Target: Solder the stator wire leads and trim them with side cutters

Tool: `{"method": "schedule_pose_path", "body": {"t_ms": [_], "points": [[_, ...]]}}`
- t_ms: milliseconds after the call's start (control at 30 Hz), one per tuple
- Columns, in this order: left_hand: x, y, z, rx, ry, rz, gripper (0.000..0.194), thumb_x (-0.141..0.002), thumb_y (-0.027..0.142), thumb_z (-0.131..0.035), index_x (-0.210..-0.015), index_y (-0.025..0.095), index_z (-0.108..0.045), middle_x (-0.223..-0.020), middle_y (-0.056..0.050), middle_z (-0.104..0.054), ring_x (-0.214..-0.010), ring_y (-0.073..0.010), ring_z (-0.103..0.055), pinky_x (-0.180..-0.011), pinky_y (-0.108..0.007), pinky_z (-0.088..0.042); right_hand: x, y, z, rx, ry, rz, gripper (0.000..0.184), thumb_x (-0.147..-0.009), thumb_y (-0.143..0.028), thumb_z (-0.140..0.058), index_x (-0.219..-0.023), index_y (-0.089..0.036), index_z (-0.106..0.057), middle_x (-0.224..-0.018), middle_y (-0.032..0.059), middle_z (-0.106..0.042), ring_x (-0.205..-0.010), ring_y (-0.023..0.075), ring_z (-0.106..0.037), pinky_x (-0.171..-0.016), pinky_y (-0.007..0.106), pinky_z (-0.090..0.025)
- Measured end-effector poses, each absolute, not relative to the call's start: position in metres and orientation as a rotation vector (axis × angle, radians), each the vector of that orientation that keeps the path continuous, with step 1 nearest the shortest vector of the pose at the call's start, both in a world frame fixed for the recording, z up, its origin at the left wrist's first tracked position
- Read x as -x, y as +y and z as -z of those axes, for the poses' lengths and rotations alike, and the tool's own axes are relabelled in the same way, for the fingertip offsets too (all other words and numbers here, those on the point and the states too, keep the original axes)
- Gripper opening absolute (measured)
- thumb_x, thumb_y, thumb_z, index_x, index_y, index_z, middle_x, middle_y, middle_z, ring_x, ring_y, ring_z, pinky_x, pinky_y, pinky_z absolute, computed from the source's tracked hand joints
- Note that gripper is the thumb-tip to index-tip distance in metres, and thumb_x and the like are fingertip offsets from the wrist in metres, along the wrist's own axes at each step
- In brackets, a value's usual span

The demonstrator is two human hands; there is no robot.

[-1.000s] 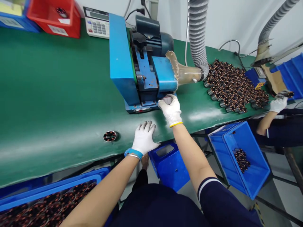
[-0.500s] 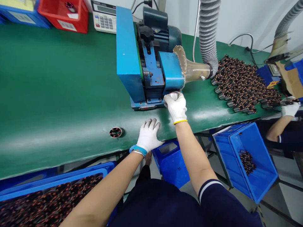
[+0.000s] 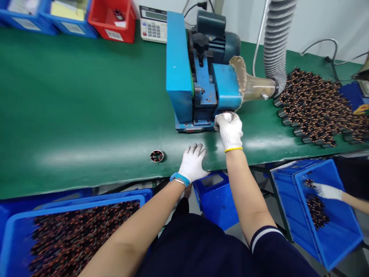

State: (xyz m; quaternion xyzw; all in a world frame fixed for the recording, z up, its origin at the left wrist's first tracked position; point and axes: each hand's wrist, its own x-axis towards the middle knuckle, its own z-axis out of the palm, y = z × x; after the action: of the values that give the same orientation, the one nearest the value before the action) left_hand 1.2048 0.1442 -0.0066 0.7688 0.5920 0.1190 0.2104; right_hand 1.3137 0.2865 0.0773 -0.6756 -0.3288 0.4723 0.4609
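The right hand's (image 3: pixel 230 131) fingers were curled around a shiny metal part (image 3: pixel 228 117) at the blue machine's (image 3: pixel 179 77) front edge. The left hand's (image 3: pixel 191 163) fingers lay slightly spread on the green table (image 3: pixel 86 115). Both forearms reached forward. The glove and machine hid much of the part.

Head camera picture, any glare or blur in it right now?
In the head view, pale glare runs across the green tabletop near its front edge; in that same head view, the co-worker's hand and the heaped wound parts at lower left look soft, while the left hand and right hand look fairly sharp.
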Motion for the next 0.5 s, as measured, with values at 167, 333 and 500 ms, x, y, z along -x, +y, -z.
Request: {"method": "schedule_pose_path", "body": {"t_ms": [167, 333, 500], "points": [[-1.203, 0.145, 0.007, -2.155, 1.652, -0.315, 0.092, -0.054, 0.059, -0.073, -0.131, 0.013, -0.055, -0.145, -0.018, -0.044, -0.134, -0.0412, -0.034, -0.114, -0.053, -0.019, -1.312, 0.289, -0.077, 1.623, -0.744, -1.158, 0.030, -0.064, -0.020, -0.071, -0.088, -0.020, -0.053, -0.062, -0.0054, -0.059, -0.052, 0.0126, -0.060, -0.046, 0.025, -0.054], [-1.203, 0.145, 0.009, -2.161, 1.659, -0.322, 0.092, -0.055, 0.059, -0.072, -0.132, 0.013, -0.054, -0.146, -0.018, -0.044, -0.134, -0.0398, -0.034, -0.114, -0.052, -0.019, -1.316, 0.291, -0.069, 1.655, -0.815, -1.111, 0.033, -0.061, -0.024, -0.073, -0.089, -0.021, -0.054, -0.067, -0.0040, -0.061, -0.055, 0.0138, -0.063, -0.046, 0.025, -0.055], [-1.202, 0.145, 0.010, -2.160, 1.655, -0.335, 0.090, -0.055, 0.057, -0.073, -0.132, 0.013, -0.055, -0.145, -0.018, -0.044, -0.134, -0.0399, -0.034, -0.115, -0.052, -0.019, -1.324, 0.292, -0.062, 1.702, -1.058, -0.979, 0.040, -0.063, -0.030, -0.071, -0.096, -0.020, -0.051, -0.074, -0.0012, -0.062, -0.060, 0.0155, -0.063, -0.054, 0.030, -0.056]]}}
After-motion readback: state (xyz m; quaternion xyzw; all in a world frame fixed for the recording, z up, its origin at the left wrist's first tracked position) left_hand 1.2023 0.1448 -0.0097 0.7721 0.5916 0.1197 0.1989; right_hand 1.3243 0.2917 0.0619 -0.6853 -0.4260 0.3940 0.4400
